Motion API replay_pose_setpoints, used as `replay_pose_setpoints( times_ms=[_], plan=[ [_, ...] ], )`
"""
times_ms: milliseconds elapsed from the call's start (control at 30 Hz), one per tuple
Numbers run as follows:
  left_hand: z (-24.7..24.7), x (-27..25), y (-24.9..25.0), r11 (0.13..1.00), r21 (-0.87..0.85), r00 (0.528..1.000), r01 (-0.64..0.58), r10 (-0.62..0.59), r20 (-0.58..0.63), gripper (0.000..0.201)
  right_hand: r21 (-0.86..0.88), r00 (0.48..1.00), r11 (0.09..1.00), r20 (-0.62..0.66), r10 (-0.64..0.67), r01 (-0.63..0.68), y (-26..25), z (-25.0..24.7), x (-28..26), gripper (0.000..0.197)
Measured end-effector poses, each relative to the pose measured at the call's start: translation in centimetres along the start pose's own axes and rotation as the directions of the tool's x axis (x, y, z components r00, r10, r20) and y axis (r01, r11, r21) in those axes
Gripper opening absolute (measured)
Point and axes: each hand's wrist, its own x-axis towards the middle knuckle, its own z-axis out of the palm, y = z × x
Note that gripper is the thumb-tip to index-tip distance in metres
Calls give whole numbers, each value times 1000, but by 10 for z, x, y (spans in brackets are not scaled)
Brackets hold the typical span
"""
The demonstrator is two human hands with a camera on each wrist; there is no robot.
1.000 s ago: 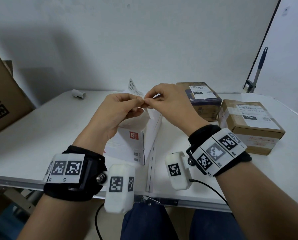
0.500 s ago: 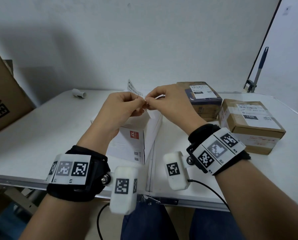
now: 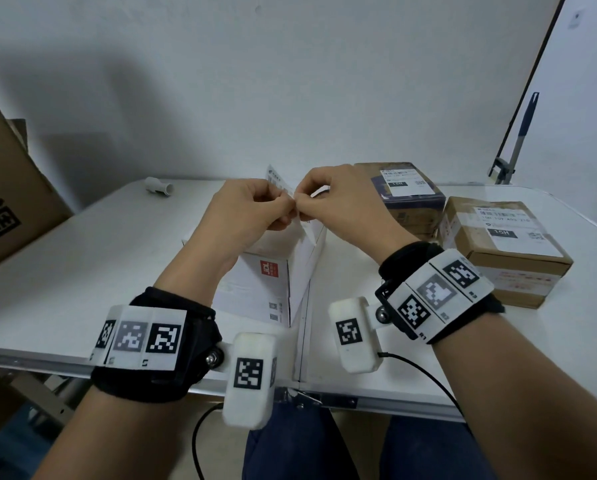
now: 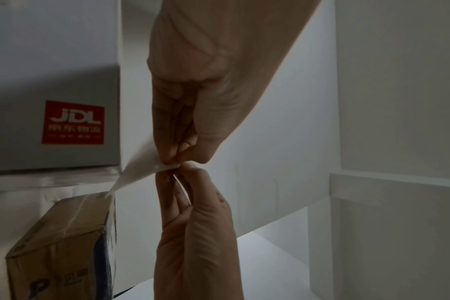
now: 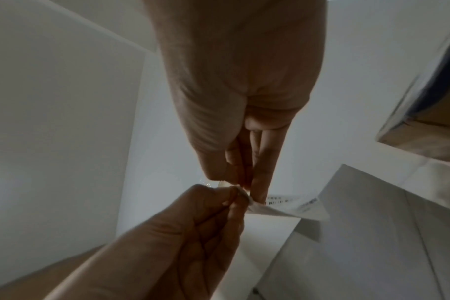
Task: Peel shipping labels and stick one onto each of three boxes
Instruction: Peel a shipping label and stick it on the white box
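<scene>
Both hands meet in the air above the white box [image 3: 255, 289] with a red logo, at the table's middle. My left hand [image 3: 288, 202] and right hand [image 3: 302, 206] each pinch the same corner of a white shipping label [image 3: 277, 177] between thumb and fingertips. In the left wrist view the label [image 4: 139, 168] hangs from the left hand [image 4: 175, 159], with the right hand [image 4: 179, 172] just below it. The right wrist view shows printed barcode lines on the label [image 5: 290, 205]. Two brown boxes [image 3: 407, 199] [image 3: 504, 247] on the right each carry a label on top.
A large cardboard box [image 3: 6, 202] stands at the far left. A small white tube [image 3: 159, 186] lies near the wall. A blue-handled tool [image 3: 522, 133] leans at the back right. The table's front edge [image 3: 376, 400] runs just under my wrists.
Both hands keep pinching the label's corner in nearly the same place; they have only shifted slightly.
</scene>
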Motion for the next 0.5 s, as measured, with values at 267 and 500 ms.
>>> replay_pose_setpoints(
  times_ms=[267,500],
  plan=[
    [-1,2,0,996,-86,1000,5,-5,-5,12,460,978,864,54,203,-204,8,2,0,10],
    [-1,2,-5,1000,-16,1000,-13,13,3,21,696,947,666,64,315,-269,10,0,7,16]
  ],
)
